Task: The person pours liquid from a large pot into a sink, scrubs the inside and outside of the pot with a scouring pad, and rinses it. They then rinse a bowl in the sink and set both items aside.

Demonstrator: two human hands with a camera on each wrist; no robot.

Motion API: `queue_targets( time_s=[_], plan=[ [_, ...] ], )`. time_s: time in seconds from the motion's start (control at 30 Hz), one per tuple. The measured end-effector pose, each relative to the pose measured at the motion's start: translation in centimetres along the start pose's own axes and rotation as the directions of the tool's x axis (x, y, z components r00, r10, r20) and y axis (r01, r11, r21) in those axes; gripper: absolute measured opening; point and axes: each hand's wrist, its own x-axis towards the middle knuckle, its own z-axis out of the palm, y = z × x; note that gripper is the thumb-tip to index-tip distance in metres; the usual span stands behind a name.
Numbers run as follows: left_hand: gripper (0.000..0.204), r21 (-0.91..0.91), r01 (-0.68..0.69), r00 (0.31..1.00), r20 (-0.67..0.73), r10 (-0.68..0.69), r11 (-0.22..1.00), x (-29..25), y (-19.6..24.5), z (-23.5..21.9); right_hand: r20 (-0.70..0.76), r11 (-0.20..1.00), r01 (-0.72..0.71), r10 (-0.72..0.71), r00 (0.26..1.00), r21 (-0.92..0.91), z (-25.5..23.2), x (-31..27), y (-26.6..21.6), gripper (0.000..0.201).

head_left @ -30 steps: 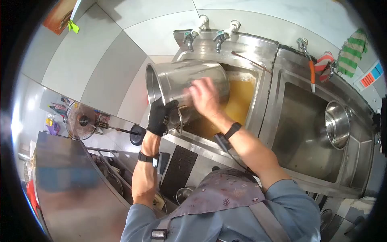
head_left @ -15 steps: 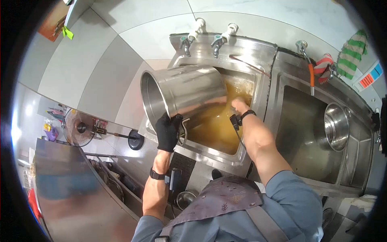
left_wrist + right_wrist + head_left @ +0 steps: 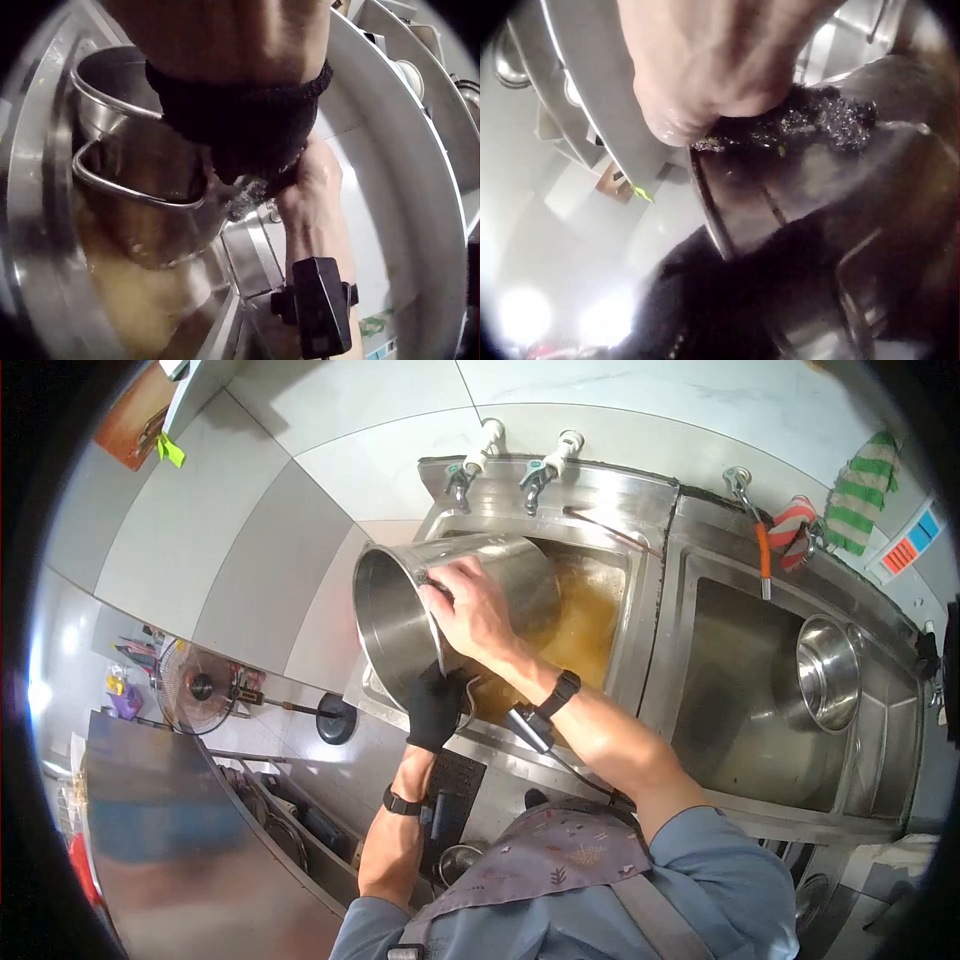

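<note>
A large stainless steel pot (image 3: 525, 572) lies tilted in the left sink basin (image 3: 618, 625), its mouth facing left and its far end in cloudy yellow water (image 3: 585, 605). My left hand (image 3: 435, 710), in a black glove, grips the pot's rim beside a wire loop handle (image 3: 142, 196). Bare, my right hand (image 3: 468, 610) holds a steel wool scourer (image 3: 847, 124) against the outside of the pot, close to the rim. Most of the scourer is under the palm and fingers. The left fingertips are hidden in the left wrist view.
The right basin (image 3: 745, 690) holds murky water and a steel bowl (image 3: 828, 672). Taps (image 3: 540, 475) and a brown stick (image 3: 610, 530) are behind the left basin. A steel counter (image 3: 190, 830) and a standing fan (image 3: 200, 685) are to the left.
My right hand has gone from the pot's side down to the basin water and back up to the rim. The pot has turned so more of its mouth shows.
</note>
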Motion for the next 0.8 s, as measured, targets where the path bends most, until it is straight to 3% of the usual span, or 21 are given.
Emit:
queue_targets(
  time_s=[0.03, 0.1, 0.17, 0.23, 0.3, 0.33, 0.37, 0.4, 0.43, 0.47, 0.5, 0.53, 0.57, 0.6, 0.63, 0.67, 0.7, 0.77, 0.8],
  plan=[
    [0.022, 0.002, 0.001, 1.0, -0.005, 0.0, 1.0, -0.1, -0.3, -0.2, 0.025, 0.999, 0.03, -0.03, 0.999, 0.023, 0.0, 0.4, -0.2, 0.016],
    [0.022, -0.09, -0.07, 0.996, -0.052, 0.066, 0.993, -0.9, -1.4, -1.2, 0.038, 0.988, 0.026, -0.02, 0.999, -0.155, -1.2, 1.5, 3.7, 0.015],
    [0.022, -0.082, -0.054, 0.998, -0.02, 0.052, 0.995, -1.7, -1.1, -2.7, 0.069, 0.938, -0.187, 0.216, 0.974, -0.292, -2.9, 2.8, 11.5, 0.018],
    [0.021, -0.02, 0.041, 0.994, 0.101, -0.039, 0.999, -1.9, -1.4, -3.5, -0.008, 0.79, -0.489, 0.524, 0.852, -0.369, -4.5, 3.1, 14.4, 0.02],
    [0.017, 0.146, -0.111, 0.992, 0.067, 0.102, 0.983, -1.9, -3.3, -2.7, -0.066, 0.848, -0.318, 0.322, 0.945, -0.425, -2.3, 1.1, 11.9, 0.019],
    [0.015, 0.006, -0.153, 0.988, -0.001, 0.153, 0.988, -2.3, -2.4, -2.1, -0.036, 0.924, -0.185, 0.184, 0.982, -0.334, -1.9, 0.7, 8.1, 0.018],
    [0.015, 0.005, -0.15, 0.989, 0.007, 0.15, 0.989, -2.2, -2.7, -1.9, -0.055, 0.943, -0.153, 0.143, 0.988, -0.294, -1.4, 0.4, 3.8, 0.017],
    [0.015, 0.083, -0.137, 0.99, 0.055, 0.132, 0.987, -2.0, -3.2, -2.0, -0.078, 0.992, -0.079, 0.071, 0.994, -0.103, -0.1, -0.2, 2.1, 0.017],
    [0.015, 0.162, -0.122, 0.989, 0.107, 0.106, 0.979, -2.1, -3.6, -2.2, -0.043, 0.985, -0.17, 0.171, 0.984, 0.029, -0.2, -0.3, -1.4, 0.018],
    [0.015, 0.161, -0.121, 0.988, 0.115, 0.103, 0.979, -2.2, -3.8, -2.6, -0.011, 0.988, -0.146, 0.146, 0.989, 0.053, 0.0, -0.4, -1.4, 0.018],
    [0.015, 0.161, -0.22, 0.972, 0.117, 0.202, 0.962, -1.9, -4.0, -3.2, 0.019, 0.99, -0.114, 0.113, 0.993, 0.08, 0.2, 0.0, -1.1, 0.018],
    [0.015, 0.164, -0.312, 0.948, 0.115, 0.296, 0.936, -1.8, -4.2, -4.0, 0.05, 0.991, -0.136, 0.136, 0.989, -0.007, 0.3, 0.4, 0.7, 0.017],
    [0.015, 0.171, -0.306, 0.951, 0.1, 0.292, 0.937, -1.4, -4.0, -4.8, 0.09, 0.985, -0.146, 0.154, 0.984, -0.089, 0.1, 1.4, 3.0, 0.017],
    [0.015, 0.172, -0.313, 0.947, 0.131, 0.294, 0.934, -1.5, -3.7, -5.6, 0.128, 0.911, -0.12, 0.183, 0.975, -0.394, -2.0, 3.2, 3.4, 0.022],
    [0.015, 0.171, -0.322, 0.941, 0.169, 0.294, 0.931, -2.0, -3.4, -6.5, 0.074, 0.9, -0.192, 0.239, 0.968, -0.392, -0.9, 3.4, 9.1, 0.027],
    [0.016, 0.144, -0.244, 0.958, 0.188, 0.215, 0.959, -2.1, -3.0, -7.1, 0.151, 0.869, -0.354, 0.424, 0.893, -0.347, -1.9, 4.4, 11.1, 0.026],
    [0.016, 0.149, -0.246, 0.959, 0.18, 0.218, 0.958, -2.2, -3.2, -7.5, 0.205, 0.801, -0.378, 0.512, 0.834, -0.464, -2.0, 4.5, 13.3, 0.025],
    [0.018, 0.138, -0.137, 0.973, 0.204, 0.107, 0.981, -2.0, -3.5, -7.8, 0.114, 0.841, -0.224, 0.318, 0.941, -0.493, -1.2, 2.6, 12.0, 0.023],
    [0.022, 0.173, -0.193, 0.966, 0.206, 0.156, 0.966, -1.7, -3.5, -7.8, 0.098, 0.887, -0.246, 0.306, 0.947, -0.392, -1.2, 2.3, 9.0, 0.023]
  ],
)
